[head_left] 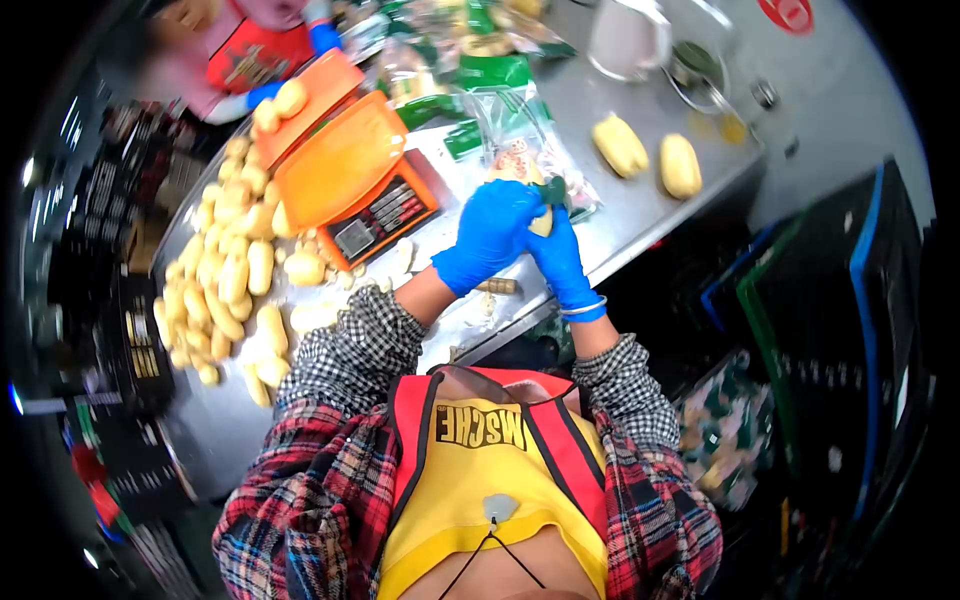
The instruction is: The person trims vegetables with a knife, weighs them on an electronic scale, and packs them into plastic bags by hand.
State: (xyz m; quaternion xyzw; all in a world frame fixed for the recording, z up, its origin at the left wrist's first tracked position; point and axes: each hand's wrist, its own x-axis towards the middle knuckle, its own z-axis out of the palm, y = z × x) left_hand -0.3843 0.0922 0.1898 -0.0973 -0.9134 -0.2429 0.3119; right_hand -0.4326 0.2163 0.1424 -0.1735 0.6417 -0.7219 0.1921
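Observation:
My left hand (490, 235), in a blue glove, is closed with its fingers bent over a pale yellow potato (541, 222). Against the same potato, from the other side, presses my right hand (562, 262), also blue-gloved and closed. A small dark green thing (553, 191) sticks up from the right hand's fingers; its kind I cannot make out. Just beyond both hands lies a clear plastic bag (515, 125) with green and reddish print. Near my wrists a brown handle-like piece (497, 286) rests on the metal table (625, 225). Most of the potato is hidden by the gloves.
An orange scale (350, 195) stands left of my hands, beside a large heap of peeled potatoes (225, 265). Two potatoes (620, 147) lie at right. A white jug (625, 40) stands behind them. Across the table is a person (250, 55) with blue gloves. Dark crates (840, 330) stand at right.

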